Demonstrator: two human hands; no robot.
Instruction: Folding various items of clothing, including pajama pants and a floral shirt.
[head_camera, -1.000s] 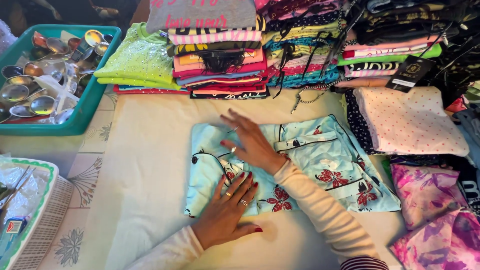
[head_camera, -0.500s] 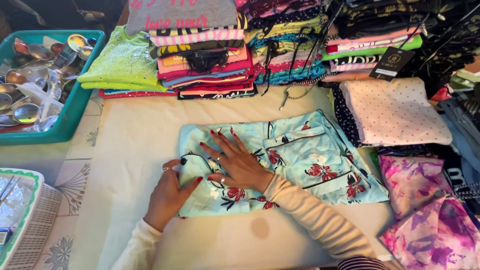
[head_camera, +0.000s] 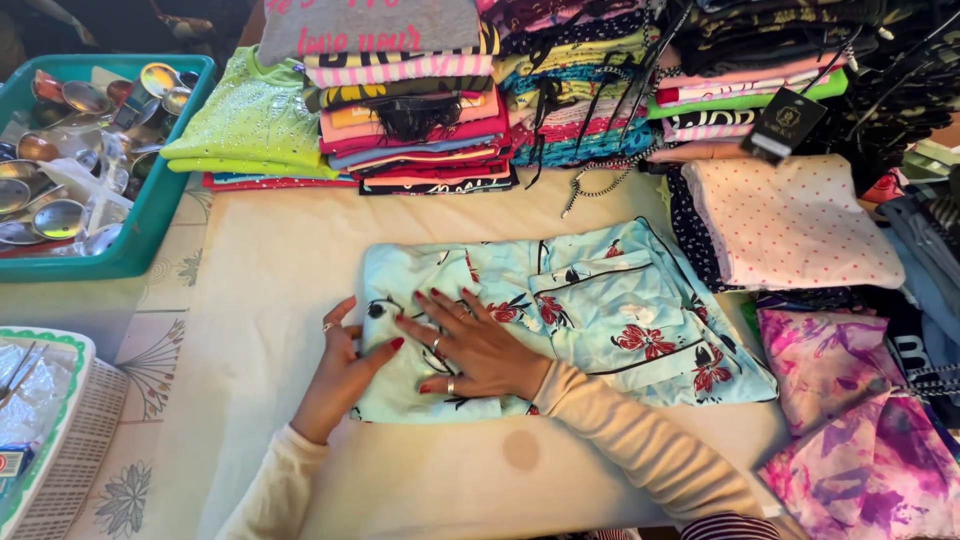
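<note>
- The right hand (head_camera: 475, 350) lies palm down with its fingers (head_camera: 432, 305) spread wide and flat on the pale blue flowered garment (head_camera: 600, 315), pressing it to the table; rings show on two fingers.
- The left hand (head_camera: 340, 375) sits at nine o'clock of the right hand, at the garment's left edge; its fingers are together and bent round that edge, the thumb (head_camera: 385, 350) resting on top of the cloth just beside the right hand's fingertips. Whether it truly pinches the edge I cannot tell.
- The garment lies folded in the middle of the cream tablecloth (head_camera: 270, 260), its length running from the hands toward three o'clock, with red and black flowers and dark piping showing.
- At twelve o'clock of the hands stand stacks of folded clothes (head_camera: 420, 130), striped and bright, with a lime green top (head_camera: 255, 125) on the leftmost pile.
- At two o'clock lies a folded white cloth with pink dots (head_camera: 790, 220), near the garment's far end.
- At four o'clock lie pink and purple tie-dyed fabrics (head_camera: 850, 420), just beside the garment's lower right corner.
- At ten o'clock, well apart, a teal plastic tub (head_camera: 160, 210) holds shiny metal spoons and bowls.
- At eight o'clock a white woven basket (head_camera: 70, 460) sits at the table's edge.
</note>
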